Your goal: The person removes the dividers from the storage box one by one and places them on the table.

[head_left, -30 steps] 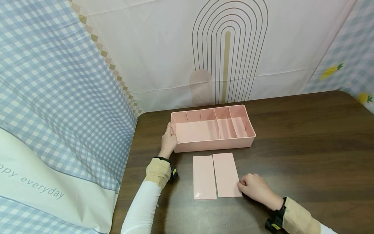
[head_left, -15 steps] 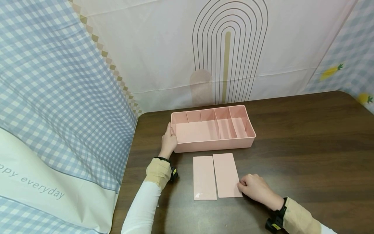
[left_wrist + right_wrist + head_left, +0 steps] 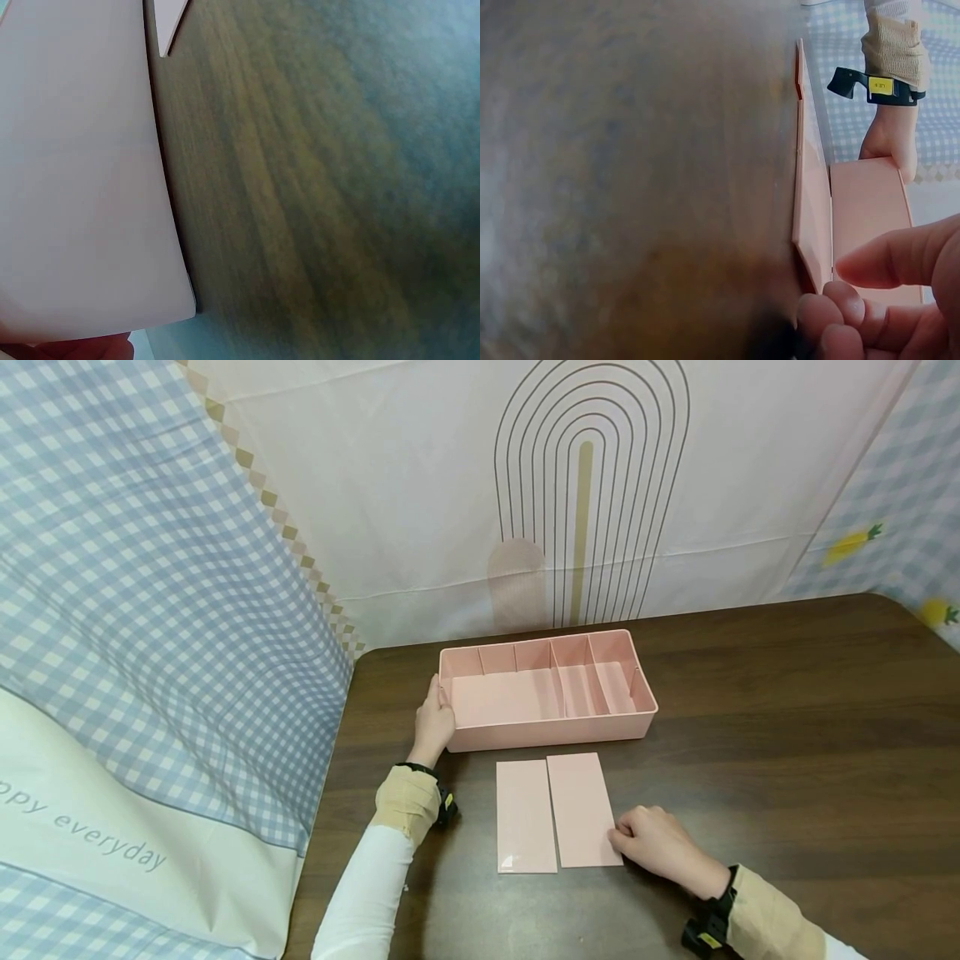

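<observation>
A long, rectangular pink plastic box [image 3: 551, 733] with upright pink dividers [image 3: 560, 693] sits level toward the far side of a dark wood-grain counter [image 3: 787, 718], one wide compartment at left and two narrow ones at right. A person's left hand [image 3: 433, 724] grips the box at its left end, apparently to keep it from sliding. Just in front, on the near side, a flat, glossy pink rectangular panel [image 3: 527, 817] and a second flat pink rectangular panel [image 3: 584, 810] lie side by side, separated by a narrow gap, a layout that seems to keep both within easy reach. The right hand [image 3: 666, 843], fingers curled, rests at the right-hand panel's near right corner; whether it pinches the edge cannot be told, even from the right wrist view. The hands are well apart, each with a black wrist device. Beyond the counter hangs white cloth [image 3: 412, 485] printed with arches; blue-and-white checked fabric [image 3: 187, 568] drapes the left.
</observation>
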A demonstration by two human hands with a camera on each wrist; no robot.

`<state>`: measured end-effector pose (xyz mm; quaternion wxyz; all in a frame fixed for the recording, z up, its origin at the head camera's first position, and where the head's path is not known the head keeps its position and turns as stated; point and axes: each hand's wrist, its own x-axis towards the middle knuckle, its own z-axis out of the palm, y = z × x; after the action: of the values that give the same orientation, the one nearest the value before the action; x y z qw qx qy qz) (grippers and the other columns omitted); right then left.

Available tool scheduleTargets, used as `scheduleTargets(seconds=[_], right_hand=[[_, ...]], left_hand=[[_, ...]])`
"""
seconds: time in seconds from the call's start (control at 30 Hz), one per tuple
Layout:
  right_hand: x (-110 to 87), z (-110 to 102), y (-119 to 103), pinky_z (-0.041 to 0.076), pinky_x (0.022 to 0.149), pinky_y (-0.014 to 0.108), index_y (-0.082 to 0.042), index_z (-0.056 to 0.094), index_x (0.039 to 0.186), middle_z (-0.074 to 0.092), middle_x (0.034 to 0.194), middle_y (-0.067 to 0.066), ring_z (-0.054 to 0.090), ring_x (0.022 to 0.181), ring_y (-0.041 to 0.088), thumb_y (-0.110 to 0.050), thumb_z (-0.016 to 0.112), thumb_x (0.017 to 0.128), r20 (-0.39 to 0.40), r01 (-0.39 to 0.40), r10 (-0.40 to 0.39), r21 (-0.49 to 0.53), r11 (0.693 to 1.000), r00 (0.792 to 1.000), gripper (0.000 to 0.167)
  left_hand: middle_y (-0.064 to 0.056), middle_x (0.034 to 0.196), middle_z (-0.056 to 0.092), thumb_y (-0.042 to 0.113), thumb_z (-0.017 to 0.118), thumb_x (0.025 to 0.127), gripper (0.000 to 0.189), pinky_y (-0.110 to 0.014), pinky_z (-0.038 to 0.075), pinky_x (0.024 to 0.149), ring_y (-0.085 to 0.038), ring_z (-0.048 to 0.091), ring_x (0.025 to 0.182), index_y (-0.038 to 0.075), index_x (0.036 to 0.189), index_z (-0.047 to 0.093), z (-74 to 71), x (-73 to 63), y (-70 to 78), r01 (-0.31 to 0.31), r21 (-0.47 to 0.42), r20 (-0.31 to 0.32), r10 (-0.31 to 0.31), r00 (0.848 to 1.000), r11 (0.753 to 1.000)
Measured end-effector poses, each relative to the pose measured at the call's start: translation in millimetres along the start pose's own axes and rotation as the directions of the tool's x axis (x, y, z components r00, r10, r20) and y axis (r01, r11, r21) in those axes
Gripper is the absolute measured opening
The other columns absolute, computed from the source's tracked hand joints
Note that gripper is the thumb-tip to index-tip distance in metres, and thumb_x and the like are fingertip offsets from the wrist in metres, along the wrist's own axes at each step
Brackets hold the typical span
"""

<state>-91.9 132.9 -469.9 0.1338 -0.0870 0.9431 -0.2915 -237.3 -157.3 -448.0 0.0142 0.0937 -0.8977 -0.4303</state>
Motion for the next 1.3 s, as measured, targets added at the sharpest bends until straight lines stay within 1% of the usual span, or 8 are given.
scheduleTargets(seconds=[0.23,0.4,0.6,0.97,1.3], right_hand=[[-0.1,-0.2,0.1,0.020,0.041,0.018,-0.013,0.037,0.045,0.028,0.044,-0.007,0.031,0.040,0.007,-0.015,0.058,0.079,0.006,0.007,-0.007,0.014,1.000,1.000,0.040],[0.5,-0.6,-0.4,0.020,0.042,0.018,-0.013,0.036,0.045,0.028,0.044,-0.007,0.030,0.040,0.007,-0.016,0.059,0.079,0.008,0.007,-0.007,0.003,1.000,1.000,0.041],[1.1,-2.7,-1.9,0.022,0.043,0.018,-0.013,0.037,0.046,0.028,0.044,-0.007,0.031,0.041,0.007,-0.016,0.059,0.079,-0.015,0.025,-0.025,0.000,1.000,1.000,0.040],[6.6,-7.8,-5.2,0.020,0.043,0.018,-0.013,0.038,0.048,0.027,0.045,-0.007,0.030,0.041,0.007,-0.018,0.057,0.080,-0.052,0.058,-0.059,-0.013,0.998,0.997,0.038],[9.8,-11.9,-10.0,0.021,0.042,0.019,-0.012,0.040,0.050,0.028,0.047,-0.006,0.032,0.042,0.008,-0.018,0.057,0.081,-0.045,0.030,-0.031,-0.009,1.000,0.999,0.036]], left_hand=[[-0.013,0.142,0.031,0.024,0.018,0.098,0.046,-0.042,0.028,0.104,-0.028,0.032,0.128,0.013,0.143,0.016,0.4,-0.6,0.2,0.006,-0.002,0.004,-0.006,1.000,1.000],[-0.013,0.142,0.030,0.025,0.018,0.098,0.046,-0.042,0.028,0.104,-0.028,0.031,0.129,0.013,0.143,0.016,0.4,-0.5,-0.1,0.017,-0.007,0.006,-0.017,1.000,1.000],[-0.013,0.142,0.030,0.024,0.018,0.098,0.046,-0.042,0.027,0.105,-0.028,0.031,0.129,0.013,0.143,0.016,0.6,-0.4,0.0,0.012,-0.010,0.007,-0.012,1.000,1.000],[-0.013,0.142,0.031,0.025,0.018,0.098,0.046,-0.042,0.028,0.104,-0.028,0.032,0.128,0.014,0.143,0.016,0.7,0.0,-1.2,0.011,-0.014,0.005,-0.011,1.000,1.000],[-0.012,0.143,0.029,0.025,0.017,0.098,0.046,-0.041,0.027,0.105,-0.027,0.030,0.129,0.014,0.143,0.015,0.8,0.2,-0.7,0.013,-0.013,0.009,-0.013,1.000,1.000]])
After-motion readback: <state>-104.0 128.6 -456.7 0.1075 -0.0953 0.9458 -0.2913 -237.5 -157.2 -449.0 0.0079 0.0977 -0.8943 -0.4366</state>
